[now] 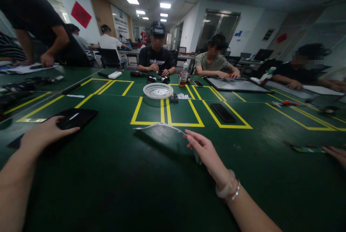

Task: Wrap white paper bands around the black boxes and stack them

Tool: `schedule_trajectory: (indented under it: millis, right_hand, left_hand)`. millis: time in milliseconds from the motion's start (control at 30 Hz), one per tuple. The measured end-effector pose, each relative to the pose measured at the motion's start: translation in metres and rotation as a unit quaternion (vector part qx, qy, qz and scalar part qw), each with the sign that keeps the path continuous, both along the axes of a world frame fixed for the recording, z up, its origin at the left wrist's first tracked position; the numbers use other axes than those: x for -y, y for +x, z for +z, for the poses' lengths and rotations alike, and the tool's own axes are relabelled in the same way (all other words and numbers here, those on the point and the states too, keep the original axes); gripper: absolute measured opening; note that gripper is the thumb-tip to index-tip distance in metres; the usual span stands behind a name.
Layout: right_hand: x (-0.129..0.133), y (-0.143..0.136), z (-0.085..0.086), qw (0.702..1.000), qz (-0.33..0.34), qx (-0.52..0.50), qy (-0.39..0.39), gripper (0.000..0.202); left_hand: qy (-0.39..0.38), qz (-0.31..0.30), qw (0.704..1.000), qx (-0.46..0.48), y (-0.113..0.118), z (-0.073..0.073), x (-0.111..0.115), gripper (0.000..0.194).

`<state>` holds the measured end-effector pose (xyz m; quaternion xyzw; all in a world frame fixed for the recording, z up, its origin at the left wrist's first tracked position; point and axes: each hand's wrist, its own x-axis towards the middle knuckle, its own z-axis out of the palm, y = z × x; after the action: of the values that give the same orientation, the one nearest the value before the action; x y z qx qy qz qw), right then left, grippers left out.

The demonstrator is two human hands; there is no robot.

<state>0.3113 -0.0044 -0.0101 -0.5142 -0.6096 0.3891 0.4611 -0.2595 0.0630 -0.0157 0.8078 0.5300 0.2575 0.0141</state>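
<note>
My right hand (pixel 204 150), with bracelets on its wrist, pinches the right end of a thin white sheet of paper (pixel 162 125) between thumb and fingers. The sheet is seen nearly edge-on, bowed up in the middle, and a dark shadow falls on the table below it. At the left, my left hand (pixel 47 132) is on a flat black case (pixel 81 117), thumb stretched along the near side and fingers over the top. Its exact kind is unclear, and the hand hides part of it.
Yellow tape outlines mark the green table (pixel 113 181). A white plastic basket (pixel 158 91) stands ahead, beside a small dark part (pixel 174 98). A black phone (pixel 223 112) lies to the right, a bottle (pixel 183 77) farther back. Another person's hand (pixel 335 154) touches a green board (pixel 308 149).
</note>
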Motion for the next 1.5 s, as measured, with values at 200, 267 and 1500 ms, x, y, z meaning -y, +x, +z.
schedule_trajectory:
  millis: [200,267,1500]
  right_hand:
    - [-0.002,0.001,0.005,0.979,-0.071,-0.191,-0.008,0.044]
    - [-0.002,0.0,0.007,0.975,-0.079,-0.208,0.006,0.043]
    - [0.021,-0.02,-0.001,0.827,0.186,0.481,0.226,0.032]
  left_hand:
    - [-0.023,0.114,0.992,-0.049,0.088,0.0,-0.009,0.089]
    - [-0.069,0.051,0.994,-0.069,0.132,0.006,0.002,0.084]
    - [0.014,0.068,0.978,0.195,0.152,-0.015,-0.006,0.044]
